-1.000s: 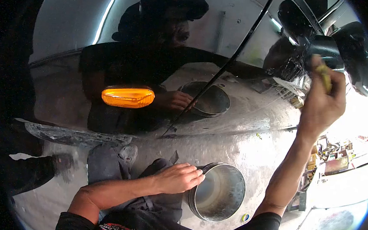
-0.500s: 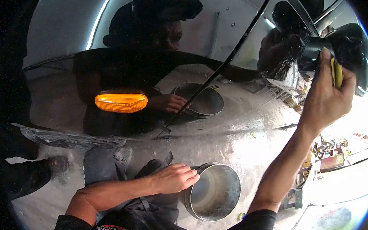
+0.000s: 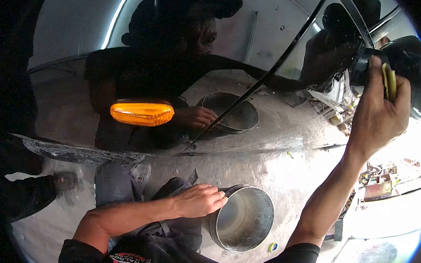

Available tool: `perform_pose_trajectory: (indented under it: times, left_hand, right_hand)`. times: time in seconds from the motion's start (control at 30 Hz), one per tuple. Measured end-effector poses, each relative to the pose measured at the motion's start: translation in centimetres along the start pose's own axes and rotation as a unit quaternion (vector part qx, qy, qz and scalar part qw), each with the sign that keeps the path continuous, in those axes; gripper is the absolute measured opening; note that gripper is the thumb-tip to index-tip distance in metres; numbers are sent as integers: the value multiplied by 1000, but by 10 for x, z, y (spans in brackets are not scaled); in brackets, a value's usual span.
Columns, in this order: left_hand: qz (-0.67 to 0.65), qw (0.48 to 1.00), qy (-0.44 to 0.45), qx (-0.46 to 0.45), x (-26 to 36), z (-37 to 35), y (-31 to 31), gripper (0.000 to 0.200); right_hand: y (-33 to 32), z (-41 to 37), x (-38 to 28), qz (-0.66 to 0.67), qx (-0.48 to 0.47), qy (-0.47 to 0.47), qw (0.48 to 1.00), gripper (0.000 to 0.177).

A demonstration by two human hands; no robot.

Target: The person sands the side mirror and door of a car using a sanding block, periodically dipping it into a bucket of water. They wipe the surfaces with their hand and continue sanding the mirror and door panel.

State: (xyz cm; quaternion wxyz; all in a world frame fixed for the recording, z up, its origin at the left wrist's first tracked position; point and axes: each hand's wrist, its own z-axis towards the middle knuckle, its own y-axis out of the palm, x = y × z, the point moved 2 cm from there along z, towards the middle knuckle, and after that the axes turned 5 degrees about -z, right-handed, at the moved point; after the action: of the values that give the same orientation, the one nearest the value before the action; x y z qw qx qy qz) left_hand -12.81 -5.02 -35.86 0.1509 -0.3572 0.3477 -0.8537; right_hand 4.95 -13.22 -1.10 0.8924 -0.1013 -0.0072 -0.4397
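My right hand (image 3: 382, 109) is raised at the upper right, pinching a folded yellow sheet (image 3: 389, 83) that looks like sandpaper. Its fingers rest against the dark base of the car's side mirror (image 3: 404, 58); the sheet's contact face is hidden. Low in the middle, my left hand (image 3: 199, 200) lies at the near-left rim of a round metal bucket (image 3: 258, 219), fingers curled with the tips on the rim. Inside the bucket is a cloudy greyish bottom. The glossy black car panel (image 3: 174, 87) fills the upper view and reflects a person and the bucket.
An orange side marker light (image 3: 142, 114) sits on the panel. A scuffed lower car edge (image 3: 66, 151) runs at left, above a person's shoe (image 3: 66, 182). A small round roll (image 3: 273, 246) lies on the floor (image 3: 298, 183). Boxes of clutter (image 3: 379, 185) stand at right.
The view has shifted slightly, so the panel and mirror appear a little further right. My right hand stays at the mirror base with the yellow sheet; my left hand remains at the bucket rim.
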Motion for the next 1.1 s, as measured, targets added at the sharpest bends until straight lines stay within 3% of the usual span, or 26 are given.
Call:
perform_pose_trajectory:
  times: [0.1, 0.13, 0.23, 0.37, 0.47, 0.6, 0.7, 0.77, 1.03, 1.1]
  left_hand:
    - [14, 1000, 6, 13, 1, -2, 1, 26]
    - [9, 1000, 1, 2, 1, -4, 2, 26]
    - [10, 1000, -8, -11, 0, -3, 4, 26]
    - [3, 1000, -9, -23, 0, -4, 5, 26]
    - [6, 1000, -9, -18, 0, -6, 4, 27]
    - [10, 1000, 0, -5, -2, -6, 6, 26]
    - [0, 1000, -7, 3, 0, -7, 4, 26]
    - [-6, 1000, -11, -1, 0, -7, 5, 27]
    - [3, 1000, -20, -21, 0, -4, 1, 27]
    - [2, 999, -22, -36, 0, -4, 4, 27]
  right_hand:
    - [2, -9, -5, 15, 10, 10, 1000, 27]
    - [-1, -17, -10, -7, -28, 32, 999, 24]
    - [0, -16, -7, 23, -24, -8, 999, 21]
    - [-1, -9, -15, -39, -84, 32, 995, 22]
    - [3, -25, -15, 28, -16, -9, 999, 26]
    - [5, -1, -14, -62, -57, -25, 996, 21]
    - [10, -9, -3, 4, 13, 7, 1000, 20]
    - [8, -12, 10, 149, 75, 95, 981, 23]
    - [-10, -1, 8, 57, 0, 90, 994, 21]
    - [-4, -10, 2, -1, -11, 22, 1000, 20]
